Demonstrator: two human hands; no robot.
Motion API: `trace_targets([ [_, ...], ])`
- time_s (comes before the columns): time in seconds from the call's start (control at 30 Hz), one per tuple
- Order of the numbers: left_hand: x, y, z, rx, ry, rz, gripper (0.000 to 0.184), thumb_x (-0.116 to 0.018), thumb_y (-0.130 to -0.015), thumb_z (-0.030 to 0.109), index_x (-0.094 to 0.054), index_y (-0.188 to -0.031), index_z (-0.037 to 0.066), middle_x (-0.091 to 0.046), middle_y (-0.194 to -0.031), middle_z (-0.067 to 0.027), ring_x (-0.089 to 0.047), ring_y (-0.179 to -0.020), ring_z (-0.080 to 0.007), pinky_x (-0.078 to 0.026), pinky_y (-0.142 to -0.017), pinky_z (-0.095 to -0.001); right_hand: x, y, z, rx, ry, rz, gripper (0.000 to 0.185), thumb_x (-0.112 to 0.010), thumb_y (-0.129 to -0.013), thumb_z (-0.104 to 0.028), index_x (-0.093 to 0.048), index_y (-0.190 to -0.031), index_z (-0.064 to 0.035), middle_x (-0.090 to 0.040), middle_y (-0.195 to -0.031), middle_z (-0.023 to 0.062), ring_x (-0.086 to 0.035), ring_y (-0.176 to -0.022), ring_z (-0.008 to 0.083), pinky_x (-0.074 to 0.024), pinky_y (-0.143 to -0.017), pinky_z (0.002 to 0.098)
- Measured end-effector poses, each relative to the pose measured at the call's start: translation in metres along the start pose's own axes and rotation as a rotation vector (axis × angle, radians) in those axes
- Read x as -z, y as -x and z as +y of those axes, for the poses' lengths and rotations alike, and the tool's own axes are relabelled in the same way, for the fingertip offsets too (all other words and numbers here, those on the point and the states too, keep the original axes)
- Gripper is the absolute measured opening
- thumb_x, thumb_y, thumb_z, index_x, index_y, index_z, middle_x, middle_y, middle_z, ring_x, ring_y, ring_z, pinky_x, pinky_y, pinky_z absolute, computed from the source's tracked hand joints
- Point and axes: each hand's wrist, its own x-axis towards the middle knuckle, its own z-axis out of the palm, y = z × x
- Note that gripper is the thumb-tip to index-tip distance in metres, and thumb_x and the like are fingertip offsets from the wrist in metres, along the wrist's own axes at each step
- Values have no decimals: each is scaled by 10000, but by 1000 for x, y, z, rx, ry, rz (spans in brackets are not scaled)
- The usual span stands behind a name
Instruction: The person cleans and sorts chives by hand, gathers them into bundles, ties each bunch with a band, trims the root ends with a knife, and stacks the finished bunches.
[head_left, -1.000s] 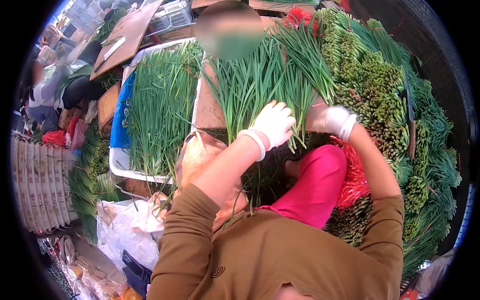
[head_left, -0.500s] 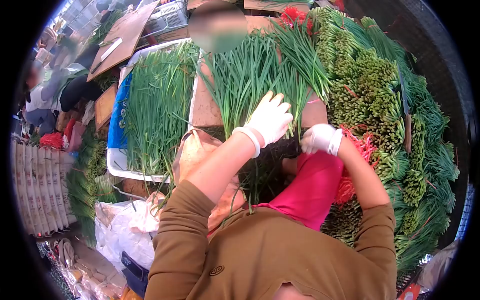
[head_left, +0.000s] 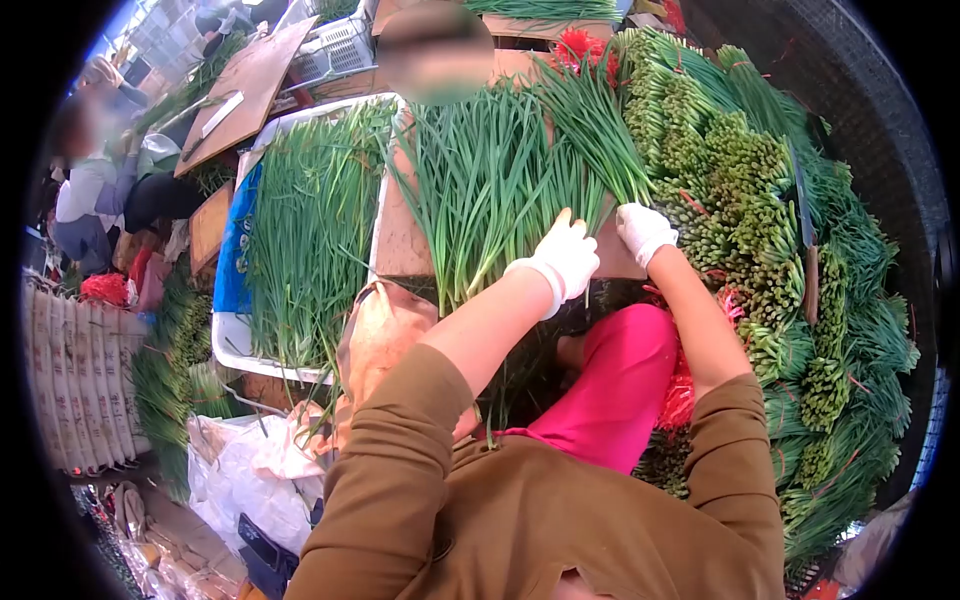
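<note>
Goes plain white on the left glove (head_left: 572,255) and right glove (head_left: 645,230), muddy brown on the sleeves (head_left: 395,450), super hot pink on the trouser leg (head_left: 625,385). Deep green on the leaves (head_left: 475,165), way yellower green on stem ends (head_left: 740,170), bright red strands (head_left: 680,400) too.

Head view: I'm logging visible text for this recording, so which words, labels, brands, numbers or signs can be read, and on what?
No text can be read.
Pale ribbed stack at far left: small darker marks, too blurred to tell whether they are letters.
Blue plastic sheet at the white rectangular plastic tub: pale marks, too small to read.
</note>
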Motion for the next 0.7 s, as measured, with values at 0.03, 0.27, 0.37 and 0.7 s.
trace_targets([
  [0.03,-4,1,-2,17,39,18,211,-587,-816,243,-704,-964,148,-615,-1125,-35,-477,-1204,-266,-264,-1085,-509,-1,-1,1,65,43,-32,174,-574,-823,-160,-693,-899,-59,-676,-891,183,-651,-858,369,-520,-776,429],
  [0.27,-3,-8,-13,176,345,299,382,-585,-803,239,-556,-1157,99,-674,-893,-136,-638,-882,-319,-476,-837,-415,47,20,-21,307,-7,-22,194,-597,-764,-209,-695,-776,-42,-660,-820,200,-649,-790,372,-522,-742,435],
  [0.37,-2,-19,-20,240,430,269,263,-560,-821,271,-637,-1011,107,-678,-869,-119,-642,-854,-314,-499,-769,-415,57,22,-40,279,-78,18,191,-593,-753,-210,-685,-763,-43,-653,-827,210,-639,-791,382,-518,-727,441],
  [0.7,8,-13,-34,467,642,336,239,-556,-838,289,-659,-905,84,-665,-865,-142,-638,-847,-328,-503,-763,-412,-16,16,-25,-53,-1321,-63,154,-630,-808,-49,-656,-956,-16,-665,-858,24,-587,-742,94,-481,-724,235],
])
